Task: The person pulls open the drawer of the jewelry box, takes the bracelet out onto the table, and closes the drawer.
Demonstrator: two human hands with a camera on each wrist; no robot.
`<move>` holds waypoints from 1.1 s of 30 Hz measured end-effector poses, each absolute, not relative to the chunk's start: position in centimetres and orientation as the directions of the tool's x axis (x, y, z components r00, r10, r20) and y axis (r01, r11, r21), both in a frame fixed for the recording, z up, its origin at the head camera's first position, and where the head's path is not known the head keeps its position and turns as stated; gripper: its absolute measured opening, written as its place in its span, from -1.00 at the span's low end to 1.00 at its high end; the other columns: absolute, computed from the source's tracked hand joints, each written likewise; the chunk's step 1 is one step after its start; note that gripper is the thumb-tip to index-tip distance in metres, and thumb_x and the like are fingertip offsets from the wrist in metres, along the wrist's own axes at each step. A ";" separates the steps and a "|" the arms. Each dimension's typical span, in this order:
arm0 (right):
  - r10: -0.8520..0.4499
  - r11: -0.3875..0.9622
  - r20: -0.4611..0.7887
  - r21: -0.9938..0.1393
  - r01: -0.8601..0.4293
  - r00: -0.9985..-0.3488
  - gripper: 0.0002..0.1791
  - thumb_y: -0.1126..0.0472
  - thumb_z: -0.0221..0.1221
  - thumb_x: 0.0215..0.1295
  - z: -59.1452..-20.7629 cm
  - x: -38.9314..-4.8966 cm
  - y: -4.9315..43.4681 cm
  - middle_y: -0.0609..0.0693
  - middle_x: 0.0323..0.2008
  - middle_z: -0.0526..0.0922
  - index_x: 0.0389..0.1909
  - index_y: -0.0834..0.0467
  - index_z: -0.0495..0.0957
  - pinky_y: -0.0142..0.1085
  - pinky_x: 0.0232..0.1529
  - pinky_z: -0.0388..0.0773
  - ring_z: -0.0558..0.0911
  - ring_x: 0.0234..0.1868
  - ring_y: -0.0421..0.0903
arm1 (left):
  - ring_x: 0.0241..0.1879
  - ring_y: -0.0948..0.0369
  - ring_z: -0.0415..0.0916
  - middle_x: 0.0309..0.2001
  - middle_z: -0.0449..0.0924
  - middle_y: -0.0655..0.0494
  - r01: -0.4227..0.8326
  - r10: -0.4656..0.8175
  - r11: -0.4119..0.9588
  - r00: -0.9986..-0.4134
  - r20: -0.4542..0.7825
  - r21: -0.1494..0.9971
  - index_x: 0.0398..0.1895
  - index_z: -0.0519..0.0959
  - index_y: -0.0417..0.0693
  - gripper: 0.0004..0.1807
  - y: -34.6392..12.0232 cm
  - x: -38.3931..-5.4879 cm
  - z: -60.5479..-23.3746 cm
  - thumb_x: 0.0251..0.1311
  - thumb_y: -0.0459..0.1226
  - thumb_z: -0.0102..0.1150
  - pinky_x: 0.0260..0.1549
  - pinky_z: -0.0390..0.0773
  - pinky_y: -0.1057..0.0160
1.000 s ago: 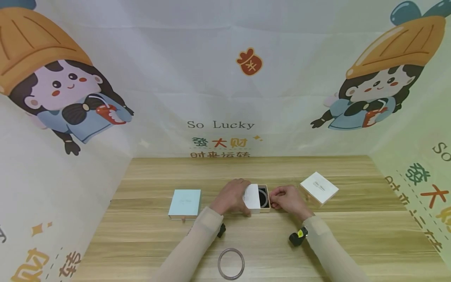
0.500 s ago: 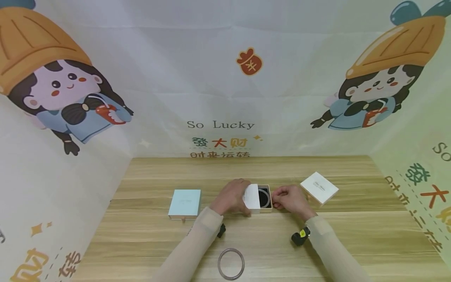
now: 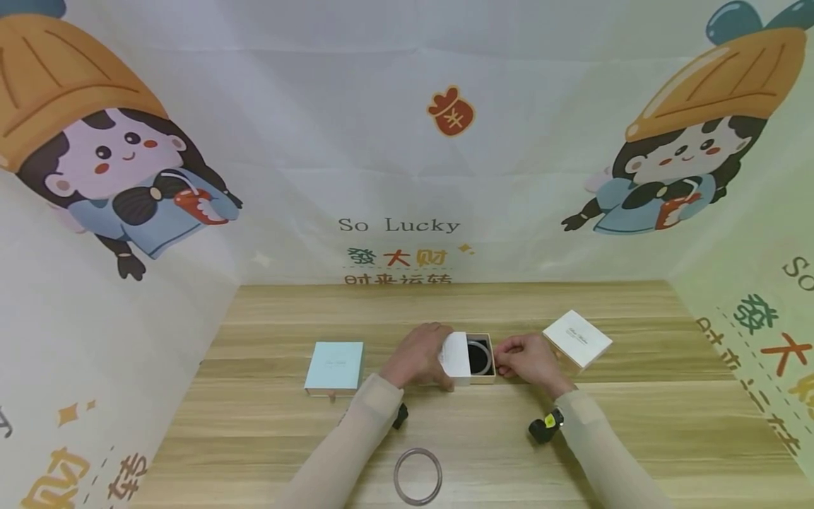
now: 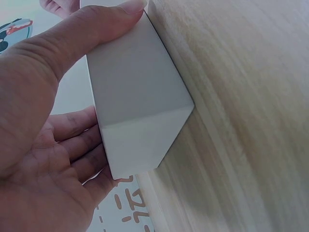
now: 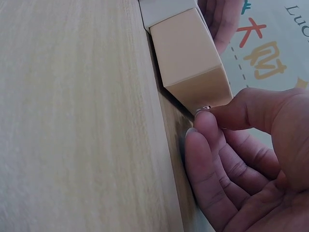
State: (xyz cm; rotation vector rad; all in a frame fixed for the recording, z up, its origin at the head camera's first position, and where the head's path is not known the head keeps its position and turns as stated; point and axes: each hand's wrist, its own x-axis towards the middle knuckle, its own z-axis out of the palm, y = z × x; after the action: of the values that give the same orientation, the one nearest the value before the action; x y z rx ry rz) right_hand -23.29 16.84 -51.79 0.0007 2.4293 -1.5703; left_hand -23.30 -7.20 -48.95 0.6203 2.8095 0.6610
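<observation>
In the head view my left hand [image 3: 416, 355] grips the white sleeve [image 3: 455, 357] of a drawer-style jewelry box, thumb on the near side and fingers on the far side. From the sleeve's right end the tan drawer [image 3: 482, 379] sticks partway out. Inside it, on dark lining, lies a greyish bangle [image 3: 489, 358], its left edge close to the sleeve. My right hand [image 3: 526, 360] pinches a small pull tab [image 5: 206, 107] on the drawer's end between thumb and forefinger. The left wrist view shows the sleeve's plain side [image 4: 140, 72] under my thumb.
A second bangle [image 3: 417, 502] lies on the wooden table [image 3: 267, 452] near the front. To the left stands a light blue box [image 3: 334, 366], and at the right a white-topped box [image 3: 577, 339] sits at an angle. A printed backdrop [image 3: 305, 177] rises behind the table.
My right hand has moved slightly to the right, and the drawer has slid farther out of the sleeve, showing more of the bangle. My left hand has stayed in place on the sleeve.
</observation>
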 end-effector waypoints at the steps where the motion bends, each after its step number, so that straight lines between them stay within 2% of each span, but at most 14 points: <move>1: -0.131 0.420 -0.210 -0.897 0.137 -0.969 -0.87 0.40 0.21 0.34 -51.8 -23.3 16.9 0.05 -0.47 0.75 -0.24 0.43 0.65 -0.36 -0.42 0.71 0.67 -0.51 -0.23 | 0.36 0.04 0.41 0.33 0.53 0.03 0.355 0.438 0.813 -0.895 -0.084 0.462 0.40 0.44 -0.07 0.06 -7.2 -23.3 -48.9 -0.33 -0.15 0.74 0.41 0.39 0.07; 18: -0.154 0.430 -0.202 -0.895 0.119 -0.967 -0.85 0.38 0.18 0.34 -51.6 -23.3 18.6 -0.01 -0.50 0.73 -0.24 0.41 0.65 -0.37 -0.39 0.70 0.66 -0.49 -0.22 | 0.33 0.03 0.42 0.32 0.53 0.02 0.342 0.427 0.822 -0.900 -0.094 0.456 0.40 0.43 -0.06 0.07 -7.1 -23.2 -48.9 -0.34 -0.14 0.75 0.40 0.40 0.05; 33: -0.136 0.446 -0.203 -0.886 0.123 -0.970 -0.84 0.35 0.19 0.34 -51.5 -23.3 19.4 -0.02 -0.52 0.71 -0.23 0.40 0.65 -0.34 -0.40 0.71 0.67 -0.49 -0.21 | 0.41 0.01 0.36 0.39 0.48 -0.01 0.342 0.428 0.828 -0.897 -0.107 0.444 0.43 0.40 -0.09 0.09 -7.0 -23.2 -48.6 -0.30 -0.13 0.74 0.46 0.33 0.04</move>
State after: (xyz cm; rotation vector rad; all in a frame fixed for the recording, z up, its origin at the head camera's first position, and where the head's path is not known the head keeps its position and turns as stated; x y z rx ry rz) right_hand -23.30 19.36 -51.50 -0.0114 2.4539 -1.5350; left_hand -23.17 -7.04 -48.56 0.5983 2.8083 0.6255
